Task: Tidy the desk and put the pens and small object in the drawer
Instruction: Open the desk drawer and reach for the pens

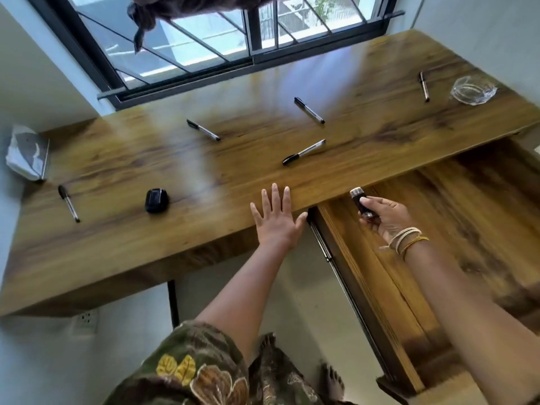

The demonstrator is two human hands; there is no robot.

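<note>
Several black-and-silver pens lie scattered on the wooden desk: one at the far left, one in the middle back, one at the centre right, one near the front edge and one at the far right. A small black object sits on the desk's left half. My left hand rests flat with fingers spread on the desk's front edge. My right hand holds a small black cylinder with a silver cap above the open drawer.
A glass ashtray stands at the far right of the desk. A white tissue pack lies at the far left by the wall. A barred window runs behind the desk. The drawer's metal rail juts toward me.
</note>
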